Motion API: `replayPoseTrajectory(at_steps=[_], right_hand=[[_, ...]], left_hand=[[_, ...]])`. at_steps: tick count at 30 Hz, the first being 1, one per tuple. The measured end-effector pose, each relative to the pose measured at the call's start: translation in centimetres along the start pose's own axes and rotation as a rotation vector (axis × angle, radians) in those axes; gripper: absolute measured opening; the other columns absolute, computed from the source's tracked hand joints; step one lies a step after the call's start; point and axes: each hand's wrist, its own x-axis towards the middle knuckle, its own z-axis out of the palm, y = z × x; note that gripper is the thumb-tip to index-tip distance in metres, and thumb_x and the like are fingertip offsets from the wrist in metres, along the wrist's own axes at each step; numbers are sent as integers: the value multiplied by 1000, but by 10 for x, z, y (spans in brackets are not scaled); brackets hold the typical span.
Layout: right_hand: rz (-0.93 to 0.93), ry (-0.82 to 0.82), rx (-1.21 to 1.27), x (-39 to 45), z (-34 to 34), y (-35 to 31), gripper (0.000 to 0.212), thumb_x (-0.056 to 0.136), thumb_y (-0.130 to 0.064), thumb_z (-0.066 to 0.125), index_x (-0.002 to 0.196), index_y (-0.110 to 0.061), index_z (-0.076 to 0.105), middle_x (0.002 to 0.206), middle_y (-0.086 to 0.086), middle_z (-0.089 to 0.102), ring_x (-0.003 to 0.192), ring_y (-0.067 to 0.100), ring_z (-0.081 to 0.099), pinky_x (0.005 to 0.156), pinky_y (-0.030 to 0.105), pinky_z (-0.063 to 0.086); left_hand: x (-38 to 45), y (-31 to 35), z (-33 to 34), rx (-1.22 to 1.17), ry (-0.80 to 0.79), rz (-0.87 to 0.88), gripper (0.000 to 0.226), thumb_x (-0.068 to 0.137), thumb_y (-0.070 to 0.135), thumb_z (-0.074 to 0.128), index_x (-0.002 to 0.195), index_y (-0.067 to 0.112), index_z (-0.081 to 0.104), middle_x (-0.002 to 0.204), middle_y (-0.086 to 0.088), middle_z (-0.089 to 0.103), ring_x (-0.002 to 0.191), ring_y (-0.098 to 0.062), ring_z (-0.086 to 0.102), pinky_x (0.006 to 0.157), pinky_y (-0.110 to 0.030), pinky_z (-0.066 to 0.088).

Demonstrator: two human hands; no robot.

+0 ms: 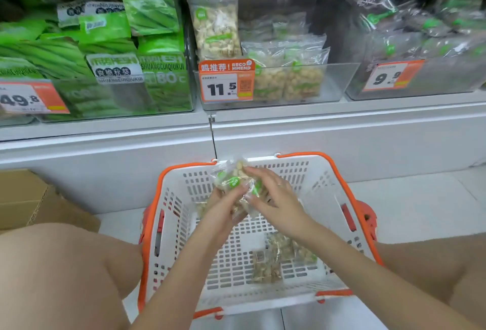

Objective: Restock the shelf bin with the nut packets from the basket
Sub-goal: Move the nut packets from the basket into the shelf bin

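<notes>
Your white-and-orange basket (326, 190) sits on the floor below the clear shelf bin (339, 80). Your left hand (221, 211) and right hand (278, 203) both grip a bunch of nut packets (234, 177) over its far edge. Loose packets (276, 258) lie near its front right corner.

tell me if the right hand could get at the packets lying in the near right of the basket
Probably yes: the loose packets lie uncovered in the open-topped basket, but the right hand already holds the bunch of packets with the left hand.
</notes>
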Motion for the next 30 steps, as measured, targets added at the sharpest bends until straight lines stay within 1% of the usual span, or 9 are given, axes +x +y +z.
replayPoseTrajectory(at_steps=[3,5,7,10,12,14,18,23,30], right_hand=[[-89,-36,221,-7,-36,-24,53,85,-39,68,129,-54,44,142,-20,41,133,2,37,109,31,36],[-135,-122,289,-11,-63,-39,58,85,-23,72,130,-50,46,139,-26,44,124,-7,45,97,15,40],[-172,-177,290,-12,-84,-51,66,82,-15,74,130,-48,44,136,-30,43,113,-7,53,89,12,43],[-239,-152,249,-6,-97,-68,74,78,-13,79,131,-51,44,134,-29,44,104,3,59,89,28,53],[-230,-84,322,2,-101,-76,75,77,-8,78,128,-53,48,130,-27,46,93,10,61,73,43,60],[-234,-40,361,12,-107,-80,76,76,-3,77,128,-51,48,124,-25,50,89,15,62,63,46,60],[-223,-65,344,31,-122,-79,76,75,-12,80,128,-52,44,129,-15,48,101,19,62,69,36,60],[-320,-63,157,54,-125,-77,86,69,-25,86,132,-56,37,140,-22,39,126,2,46,100,23,43],[-317,58,362,69,-117,-78,86,66,-12,87,127,-51,43,133,-25,45,121,5,53,96,28,49]], left_hand=[[-16,30,12,106,-40,38,47,80,18,71,123,22,52,117,-1,68,108,-20,65,81,-38,55],[-22,52,16,157,-118,15,60,73,22,76,128,17,50,118,-7,65,106,-24,63,76,-39,55],[-27,76,20,193,-193,-22,77,62,28,81,129,11,49,117,-14,60,104,-30,59,85,-48,53],[-31,98,32,222,-327,11,73,63,23,80,128,8,50,122,-17,63,111,-36,60,99,-52,45],[-31,109,46,266,-322,64,74,63,17,79,129,12,47,118,-14,67,106,-30,65,91,-42,53],[-26,119,57,357,-250,109,80,58,20,82,128,18,45,113,-8,70,100,-25,68,87,-39,55],[-12,141,63,576,-219,172,77,52,42,83,120,21,55,109,-5,71,106,-32,64,94,-47,46],[8,151,63,558,-193,213,73,54,32,84,120,15,57,108,-5,72,99,-23,69,93,-44,52],[22,162,69,485,-177,257,60,61,21,82,115,16,57,103,-2,73,94,-17,70,81,-29,55]])
